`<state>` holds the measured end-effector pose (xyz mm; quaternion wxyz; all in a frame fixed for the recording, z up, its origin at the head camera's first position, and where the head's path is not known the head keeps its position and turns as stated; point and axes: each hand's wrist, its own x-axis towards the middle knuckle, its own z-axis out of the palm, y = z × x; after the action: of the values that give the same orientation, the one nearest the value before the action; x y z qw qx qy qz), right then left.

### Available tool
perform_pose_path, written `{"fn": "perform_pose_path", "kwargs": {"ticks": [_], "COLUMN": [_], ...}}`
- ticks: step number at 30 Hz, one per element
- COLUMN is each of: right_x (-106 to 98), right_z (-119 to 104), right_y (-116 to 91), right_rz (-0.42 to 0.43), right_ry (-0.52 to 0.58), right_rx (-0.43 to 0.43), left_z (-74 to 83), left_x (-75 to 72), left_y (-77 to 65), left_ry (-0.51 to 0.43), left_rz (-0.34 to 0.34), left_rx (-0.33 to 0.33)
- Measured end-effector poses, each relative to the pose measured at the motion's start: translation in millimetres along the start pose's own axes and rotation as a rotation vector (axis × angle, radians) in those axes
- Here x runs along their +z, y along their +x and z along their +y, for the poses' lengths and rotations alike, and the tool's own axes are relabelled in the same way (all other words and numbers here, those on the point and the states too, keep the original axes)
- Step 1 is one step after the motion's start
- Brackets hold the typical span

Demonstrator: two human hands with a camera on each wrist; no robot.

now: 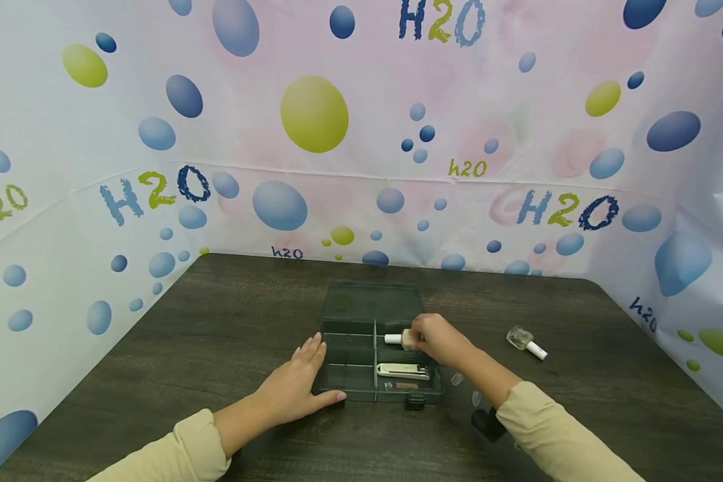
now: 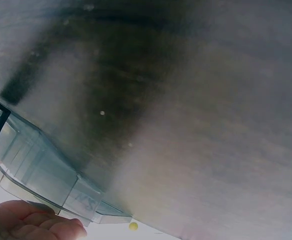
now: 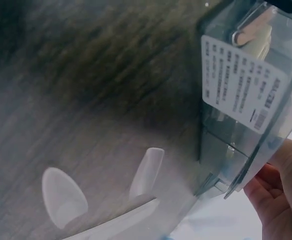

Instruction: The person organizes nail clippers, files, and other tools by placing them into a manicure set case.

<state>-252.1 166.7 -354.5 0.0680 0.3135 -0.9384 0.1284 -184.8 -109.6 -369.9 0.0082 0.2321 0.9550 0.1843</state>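
A see-through dark plastic organizer box lies with its lid folded back. My left hand rests along its left side, fingers straight and thumb at the front edge. Over the right-hand compartments, my right hand pinches a nail polish bottle on its side, with the white cap pointing left. A nail clipper lies in the compartment in front of it. In the right wrist view, the right hand is partly hidden by the box wall. The left hand shows behind the box in the left wrist view.
A second nail polish bottle with a white cap lies on the table to the right. Two clear nail tips lie beside the box. Its side bears a printed white label, and a black latch sits at the front.
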Motion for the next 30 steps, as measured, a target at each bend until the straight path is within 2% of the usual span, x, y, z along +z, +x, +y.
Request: {"fn": "perform_pose_path", "kwargs": {"ticks": [6,13,18,22,26,30], "right_x": [-0.2,2.0,-0.4,-4.3,-9.7,-15.0], "right_z": [-0.4,1.2,2.3,3.6,6.9,13.2], "right_y": [2.1,2.5,-0.4,-6.3,-14.3,-24.1], "right_rz": [-0.009,0.032,0.085,0.183,0.28,0.334], "right_ry": [-0.039,-0.095,0.022,0.106,0.149,0.159], "right_rx": [-0.041,-0.074,-0.03,0.012,0.032,0.081], "left_z": [0.4,0.0,0.2,1.1,2.0,2.7], "left_x": [-0.6,0.5,-0.6,-2.1,-3.7,-4.8], "left_y": [-0.7,0.5,1.0,1.2,1.4,1.0], "left_ry": [-0.004,-0.001,0.004,0.005,0.003,-0.001], "left_rz": [-0.006,-0.005,0.001,0.003,-0.005,-0.014], "left_rx": [-0.004,-0.006,-0.003,0.0,-0.006,-0.015]}}
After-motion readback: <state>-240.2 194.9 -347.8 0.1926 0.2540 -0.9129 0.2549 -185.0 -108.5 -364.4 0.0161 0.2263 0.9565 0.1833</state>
